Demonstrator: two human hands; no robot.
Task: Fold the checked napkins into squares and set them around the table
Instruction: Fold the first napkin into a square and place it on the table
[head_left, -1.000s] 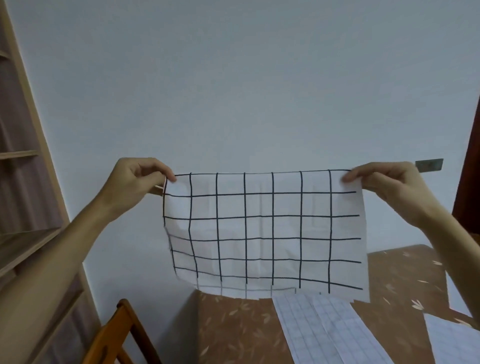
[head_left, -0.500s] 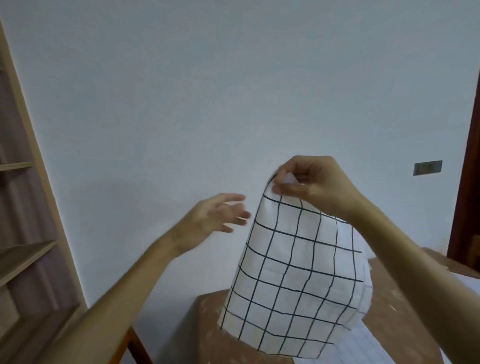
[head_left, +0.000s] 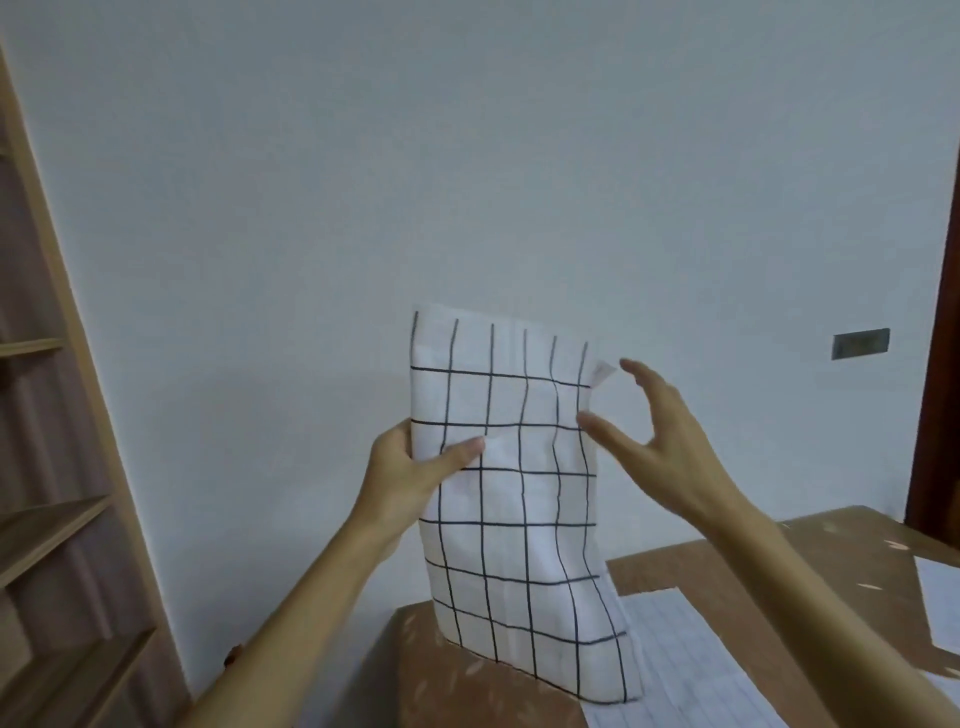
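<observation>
My left hand (head_left: 410, 478) pinches the checked napkin (head_left: 519, 519) at its left edge, above the table (head_left: 779, 566). Right hand (head_left: 654, 436), fingers apart, just beside napkin's right edge.

The checked napkin (head_left: 519, 519) is seen to be thin, white and matt, with black lines drawn across it; whether it is soft paper or cloth cannot be told. Soft wrinkles are formed where it is pinched by the left hand (head_left: 410, 467). Below the napkin, the bench (head_left: 779, 561) is covered in a brown matt surface printed with pale leaf marks. At the napkin's lower right a flat white sheet (head_left: 691, 665), papery and matt, is marked with a finer, fainter grid. Behind the napkin the wall (head_left: 467, 156) is painted smooth and matt. Left of the napkin, shelves (head_left: 52, 519) of pale matt wood are seen; to its right, a dull grey wall plate (head_left: 860, 344).
</observation>
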